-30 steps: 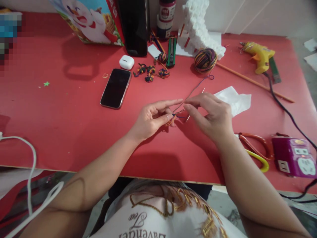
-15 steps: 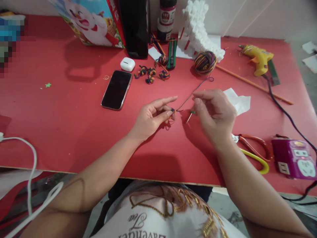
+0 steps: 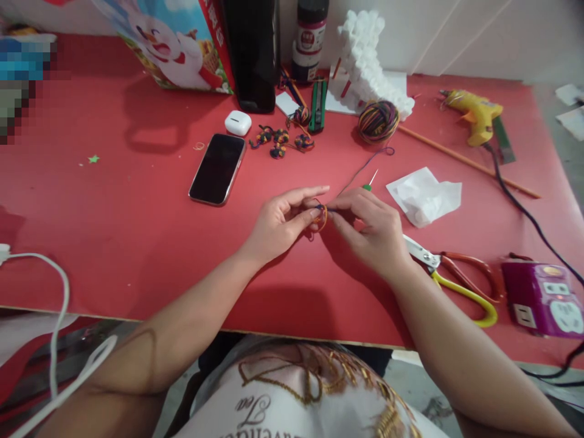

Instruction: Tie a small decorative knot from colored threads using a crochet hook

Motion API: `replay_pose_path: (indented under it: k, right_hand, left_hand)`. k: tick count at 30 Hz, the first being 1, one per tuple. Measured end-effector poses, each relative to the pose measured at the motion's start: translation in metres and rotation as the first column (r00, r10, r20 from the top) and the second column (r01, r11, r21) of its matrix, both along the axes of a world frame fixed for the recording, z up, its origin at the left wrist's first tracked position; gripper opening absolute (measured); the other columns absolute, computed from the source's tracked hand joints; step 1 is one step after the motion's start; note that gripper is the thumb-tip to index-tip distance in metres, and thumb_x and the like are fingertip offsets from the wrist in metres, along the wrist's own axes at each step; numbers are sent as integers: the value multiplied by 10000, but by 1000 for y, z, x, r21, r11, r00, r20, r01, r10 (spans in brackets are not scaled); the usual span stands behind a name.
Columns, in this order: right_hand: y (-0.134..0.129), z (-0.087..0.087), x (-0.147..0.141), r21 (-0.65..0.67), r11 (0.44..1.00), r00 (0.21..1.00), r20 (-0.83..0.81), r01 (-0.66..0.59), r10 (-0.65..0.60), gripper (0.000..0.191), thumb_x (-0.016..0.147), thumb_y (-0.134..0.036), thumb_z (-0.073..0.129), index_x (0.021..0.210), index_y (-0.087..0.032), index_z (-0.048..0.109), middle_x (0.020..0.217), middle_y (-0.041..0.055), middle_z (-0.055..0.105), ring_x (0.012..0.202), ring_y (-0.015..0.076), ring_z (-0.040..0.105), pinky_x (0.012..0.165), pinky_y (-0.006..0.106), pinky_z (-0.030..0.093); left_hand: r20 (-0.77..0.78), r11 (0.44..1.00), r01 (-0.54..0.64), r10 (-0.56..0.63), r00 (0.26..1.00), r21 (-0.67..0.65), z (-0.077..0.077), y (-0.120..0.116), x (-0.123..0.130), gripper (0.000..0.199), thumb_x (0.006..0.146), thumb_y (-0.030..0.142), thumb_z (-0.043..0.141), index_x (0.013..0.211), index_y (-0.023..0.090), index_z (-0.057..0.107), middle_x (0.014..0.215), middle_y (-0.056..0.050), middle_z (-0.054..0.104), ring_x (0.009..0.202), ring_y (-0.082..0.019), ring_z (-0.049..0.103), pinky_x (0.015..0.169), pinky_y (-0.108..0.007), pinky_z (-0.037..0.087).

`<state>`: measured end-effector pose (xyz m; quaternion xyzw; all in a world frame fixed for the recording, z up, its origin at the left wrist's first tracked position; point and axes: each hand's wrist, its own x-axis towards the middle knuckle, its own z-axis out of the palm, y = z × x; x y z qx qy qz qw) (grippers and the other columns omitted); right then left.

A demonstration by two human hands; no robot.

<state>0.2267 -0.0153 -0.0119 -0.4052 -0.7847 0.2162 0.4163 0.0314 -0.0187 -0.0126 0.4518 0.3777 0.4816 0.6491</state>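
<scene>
My left hand [image 3: 280, 225] is closed in a pinch on a small looped piece of multicoloured yarn [image 3: 323, 218], its index finger stretched out above. Beside it, my right hand [image 3: 371, 231] pinches the same yarn between thumb and fingers. A small tool with a green handle [image 3: 367, 187] and a thin metal shaft sticks out past the right hand's knuckles; the fingers hide the rest of it. From the hands a dark strand runs up toward the yarn ball [image 3: 378, 121]. Several small knotted yarn pieces [image 3: 278, 150] lie beyond my left hand.
Right of my hands lie white paper [image 3: 426, 198], scissors [image 3: 468, 297] with red and yellow handles and a purple power socket [image 3: 542, 298]. A glue gun [image 3: 477, 115] and an orange stick [image 3: 469, 160] are farther back. A phone [image 3: 218, 169] and an earphone case [image 3: 238, 123] lie left.
My right hand has come left and down to the left hand and now grips the yarn. The green-handled tool has swung round, its tip now pointing away from me.
</scene>
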Motion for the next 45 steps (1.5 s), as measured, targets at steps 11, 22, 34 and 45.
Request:
replay_pose_path:
  k: [11,22,34,45]
  right_hand:
    - [-3,6,-2,-76,997,1000,-23,-18,16,94,973,-136,636,987,-193,709,881,52,704,723,159,646,643,294,522]
    - [2,12,-2,-539,842,956,-258,-23,-139,180,934,-314,701,848,-164,752,595,-31,602,528,106,485,537,270,382]
    - [2,9,-5,-511,856,964,-259,-79,-66,125,950,-288,703,906,-186,758,738,6,738,563,123,562,587,296,454]
    - [0,10,-13,-625,726,878,-474,-287,-61,148,888,-279,791,955,-184,699,698,-7,707,606,143,635,555,281,449]
  left_hand:
    - [-148,996,-75,82,986,53,0,0,0,179,871,190,820,1042,186,874,933,-71,835,788,-172,755,726,-293,618]
    - [-192,994,-71,86,978,81,5,-3,1,247,853,139,815,1085,197,877,889,-50,836,740,-169,769,751,-307,646]
    - [-6,989,-63,63,998,-137,2,5,2,278,804,183,858,1079,153,827,749,18,696,557,-101,641,542,-265,585]
    - [9,988,-53,55,998,-144,-1,11,1,323,760,218,901,1066,154,821,739,6,723,565,-107,661,543,-240,558]
